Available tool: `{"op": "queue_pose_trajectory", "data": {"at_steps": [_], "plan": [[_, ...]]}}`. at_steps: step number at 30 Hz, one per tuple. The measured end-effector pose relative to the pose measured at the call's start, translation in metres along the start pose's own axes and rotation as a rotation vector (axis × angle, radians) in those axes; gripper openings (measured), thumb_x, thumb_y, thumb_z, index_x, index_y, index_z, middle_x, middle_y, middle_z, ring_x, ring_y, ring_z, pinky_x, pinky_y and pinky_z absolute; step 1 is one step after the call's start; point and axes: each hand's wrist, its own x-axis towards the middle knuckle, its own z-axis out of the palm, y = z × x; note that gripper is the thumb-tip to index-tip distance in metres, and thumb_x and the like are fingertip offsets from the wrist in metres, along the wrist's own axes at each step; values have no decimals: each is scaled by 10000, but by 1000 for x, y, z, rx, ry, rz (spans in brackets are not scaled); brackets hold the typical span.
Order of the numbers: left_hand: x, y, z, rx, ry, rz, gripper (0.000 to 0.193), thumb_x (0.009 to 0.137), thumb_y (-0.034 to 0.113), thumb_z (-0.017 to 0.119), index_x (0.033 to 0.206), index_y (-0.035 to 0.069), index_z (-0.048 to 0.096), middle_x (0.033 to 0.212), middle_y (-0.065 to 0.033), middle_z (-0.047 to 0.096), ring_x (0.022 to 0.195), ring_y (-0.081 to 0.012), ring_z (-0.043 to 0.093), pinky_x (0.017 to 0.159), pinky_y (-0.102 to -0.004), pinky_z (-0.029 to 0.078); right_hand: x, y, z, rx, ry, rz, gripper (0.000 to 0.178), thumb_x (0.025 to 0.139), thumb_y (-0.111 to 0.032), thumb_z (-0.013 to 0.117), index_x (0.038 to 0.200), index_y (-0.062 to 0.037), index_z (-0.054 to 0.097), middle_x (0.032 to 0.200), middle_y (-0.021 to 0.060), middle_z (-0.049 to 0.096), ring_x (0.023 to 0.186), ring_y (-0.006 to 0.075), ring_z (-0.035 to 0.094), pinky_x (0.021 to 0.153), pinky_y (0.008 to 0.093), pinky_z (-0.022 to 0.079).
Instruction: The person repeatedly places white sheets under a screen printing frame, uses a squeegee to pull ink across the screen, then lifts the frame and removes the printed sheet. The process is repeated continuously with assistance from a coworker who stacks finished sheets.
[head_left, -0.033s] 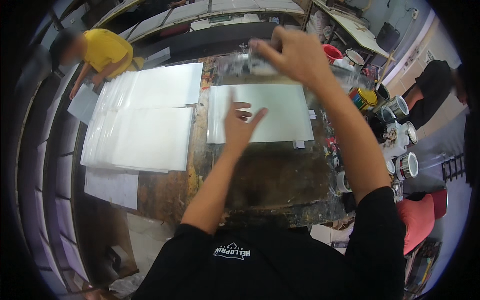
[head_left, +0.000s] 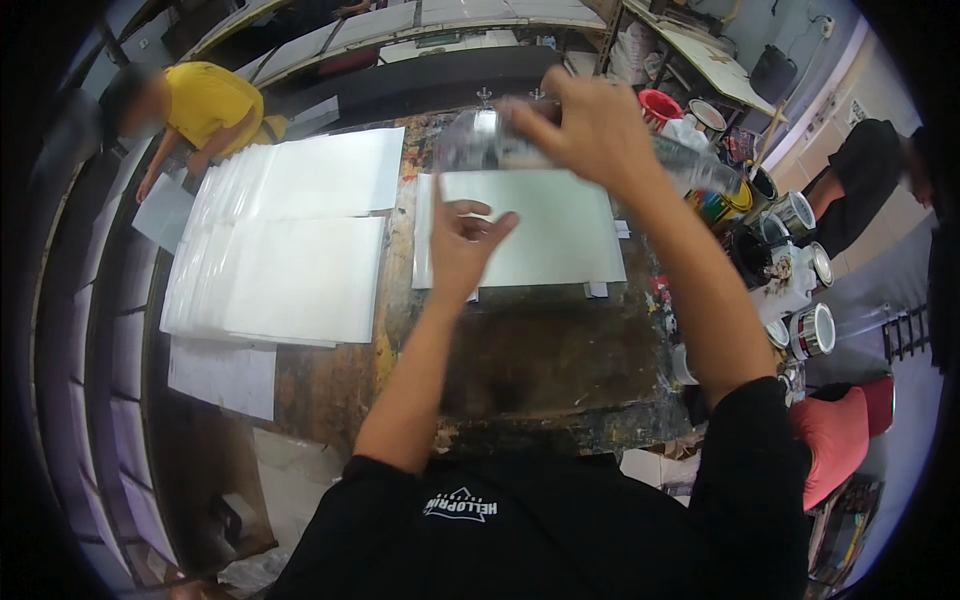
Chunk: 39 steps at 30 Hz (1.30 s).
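A pale sheet point(head_left: 560, 235) lies on the worktable before me, with small white tabs point(head_left: 597, 290) at its edges. Over its left part hovers my left hand point(head_left: 465, 240), index finger stretched out, thumb apart, the other fingers curled; nothing shows in it. Beyond the sheet, my right hand point(head_left: 590, 125) is closed on the near edge of what looks like a screen-printing frame point(head_left: 695, 165). The frame appears raised and is blurred, so its full shape is unclear. Metal clamps point(head_left: 485, 96) stand at its far side.
Overlapping stacks of white sheets point(head_left: 300, 275) cover the table's left side. Paint cans point(head_left: 812, 330) and a red tub point(head_left: 660, 105) crowd the right edge. A person in yellow point(head_left: 215, 105) handles a sheet point(head_left: 165, 205) at the far left. Another person point(head_left: 865, 180) is at the right.
My left hand has shifted left toward the sheet's left edge. My right hand has come slightly lower and nearer, with the frame's edge.
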Motion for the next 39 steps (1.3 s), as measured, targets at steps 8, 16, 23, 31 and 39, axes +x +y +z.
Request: {"op": "queue_pose_trajectory", "data": {"at_steps": [8,16,23,31,39], "plan": [[-56,-53,-46,485,-48,-69,1202,569,607,1000,1481,-52,576,1010,-119,676,984,-312,675,906,-438,537,-143,-22,45,41,-535,22,408,791,-144,772,1189,-112,686,1217,118,625,1128,350,595,893,509,454],[-76,-86,-45,824,-49,79,1209,549,683,934,1455,-48,610,994,-95,583,981,-297,578,922,-444,468,-195,-48,83,24,-519,147,366,807,-140,767,1157,-158,661,1084,55,682,1073,279,650,970,503,405],[-74,-84,-47,818,-77,97,1232,556,696,927,1502,-13,581,952,-86,570,913,-283,545,869,-433,458,-85,39,183,-82,-435,149,300,878,-177,700,1177,-145,692,1075,96,723,1045,304,693,938,575,416],[-75,-73,-45,753,-58,117,1285,587,648,948,1574,-33,485,936,-116,644,876,-292,560,865,-429,442,12,117,240,42,-489,170,244,884,-239,690,1113,-157,675,1053,102,720,1061,347,710,909,615,449],[-78,-87,-45,774,8,272,1208,697,710,853,1538,-78,493,835,-81,589,785,-236,545,821,-392,402,-82,36,160,-37,-511,103,223,850,-210,702,1047,-121,645,987,122,696,983,353,699,836,549,492]]}}
